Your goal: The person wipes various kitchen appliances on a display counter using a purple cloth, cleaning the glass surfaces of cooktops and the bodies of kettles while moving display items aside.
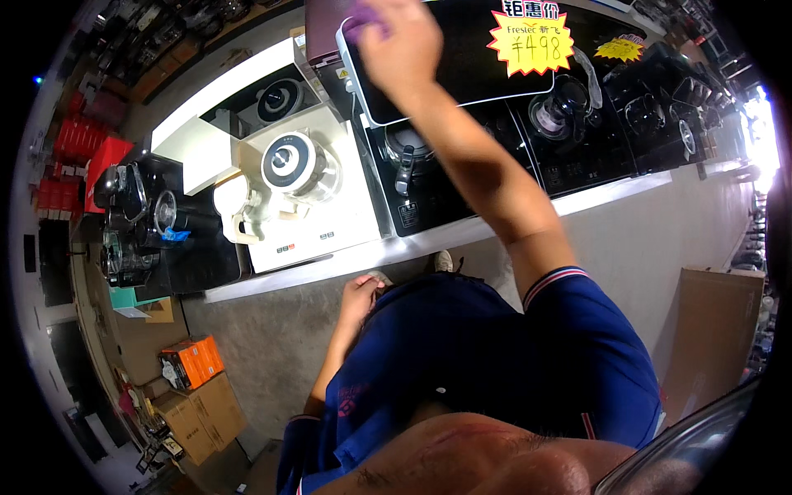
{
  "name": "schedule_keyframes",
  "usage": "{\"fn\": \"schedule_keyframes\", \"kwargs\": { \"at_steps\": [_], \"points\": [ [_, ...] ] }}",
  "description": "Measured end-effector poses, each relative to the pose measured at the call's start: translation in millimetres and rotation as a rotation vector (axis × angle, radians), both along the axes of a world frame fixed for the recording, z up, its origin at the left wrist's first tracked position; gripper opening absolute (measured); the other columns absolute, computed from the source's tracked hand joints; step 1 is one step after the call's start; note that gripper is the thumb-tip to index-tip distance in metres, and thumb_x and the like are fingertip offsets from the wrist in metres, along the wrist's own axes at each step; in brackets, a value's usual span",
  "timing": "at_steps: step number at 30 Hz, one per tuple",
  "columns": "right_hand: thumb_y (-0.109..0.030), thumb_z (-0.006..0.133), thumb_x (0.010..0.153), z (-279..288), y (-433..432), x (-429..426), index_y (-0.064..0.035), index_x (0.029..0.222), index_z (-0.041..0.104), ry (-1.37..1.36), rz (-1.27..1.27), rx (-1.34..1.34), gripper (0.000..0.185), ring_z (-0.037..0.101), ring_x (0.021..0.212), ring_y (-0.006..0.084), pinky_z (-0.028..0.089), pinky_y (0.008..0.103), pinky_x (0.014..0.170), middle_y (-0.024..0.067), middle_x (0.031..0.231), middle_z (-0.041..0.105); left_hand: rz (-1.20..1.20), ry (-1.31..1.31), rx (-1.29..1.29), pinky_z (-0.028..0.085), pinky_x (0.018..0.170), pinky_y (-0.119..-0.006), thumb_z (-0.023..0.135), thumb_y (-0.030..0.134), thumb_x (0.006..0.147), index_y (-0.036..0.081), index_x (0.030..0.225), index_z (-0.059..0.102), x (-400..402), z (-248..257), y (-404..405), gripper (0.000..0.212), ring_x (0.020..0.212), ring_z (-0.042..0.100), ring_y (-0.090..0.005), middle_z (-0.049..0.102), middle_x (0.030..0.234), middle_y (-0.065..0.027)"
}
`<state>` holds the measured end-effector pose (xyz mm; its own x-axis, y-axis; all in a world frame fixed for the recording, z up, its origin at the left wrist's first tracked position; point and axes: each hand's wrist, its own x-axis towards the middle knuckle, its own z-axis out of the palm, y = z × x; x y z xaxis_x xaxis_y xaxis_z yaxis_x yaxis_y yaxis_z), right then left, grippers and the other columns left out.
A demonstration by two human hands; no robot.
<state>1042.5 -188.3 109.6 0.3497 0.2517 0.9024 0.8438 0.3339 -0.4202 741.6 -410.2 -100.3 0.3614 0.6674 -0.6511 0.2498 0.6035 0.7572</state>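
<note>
At the top of the view my right hand point(402, 46) grips a bunched purple cloth point(368, 23). The hand is at the left end of the top panel point(476, 59) of a black tea-bar machine with a pale rim; its motion blurs it slightly. A yellow starburst price tag point(531, 42) with writing stands on that panel. Below the panel, a kettle point(405, 154) with a black handle sits in the machine's recess, partly behind my forearm. My left hand point(360, 298) hangs low beside my body, fingers curled together, with nothing visible in it.
To the left stands a white tea-bar machine point(352, 235) holding a glass kettle point(300, 164) and a white-handled jug point(238, 210). More black machines point(588, 161) line the counter's right. Cardboard boxes point(201, 417) and an orange box point(201, 361) are at lower left; a large carton point(711, 334) stands right.
</note>
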Motion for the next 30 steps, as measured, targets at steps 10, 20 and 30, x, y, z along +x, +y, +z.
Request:
{"fn": "schedule_keyframes", "kwargs": {
  "at_steps": [10,20,30],
  "points": [
    [-0.007,0.061,0.072,20.2,-0.5,-64.1,-0.0098,0.092,0.071,0.257,0.496,-0.200,0.023,0.064,0.084,0.0290,0.052,0.0363,0.076,0.0133,0.091,0.066,0.104,0.015,-0.030,0.023,0.035,-0.024,0.054,0.012,0.091,-0.001,0.080,0.063,-4.7,8.9,-5.3,0.020,0.033,0.034,-0.0076,0.045,0.046,0.0002],
    [0.008,0.055,0.078,43.4,-25.6,44.0,0.0026,0.096,0.062,0.570,0.246,-0.074,0.020,0.063,0.077,0.0187,0.051,0.0304,0.074,0.0108,0.083,0.063,0.124,-0.030,-0.027,0.025,0.037,-0.024,0.054,0.012,0.091,-0.001,0.082,0.065,-24.2,-4.8,-7.5,0.020,0.036,0.037,-0.0081,0.046,0.047,0.0009],
    [-0.005,0.060,0.067,-2.7,-2.0,-43.8,-0.0127,0.095,0.070,-0.334,0.138,-0.198,0.030,0.062,0.093,0.0255,0.050,0.0378,0.081,0.0038,0.097,0.067,0.128,-0.008,-0.026,0.023,0.038,-0.022,0.054,0.012,0.091,0.000,0.080,0.065,-31.9,-0.7,2.7,0.019,0.037,0.035,-0.0054,0.047,0.048,0.0024]
  ]
}}
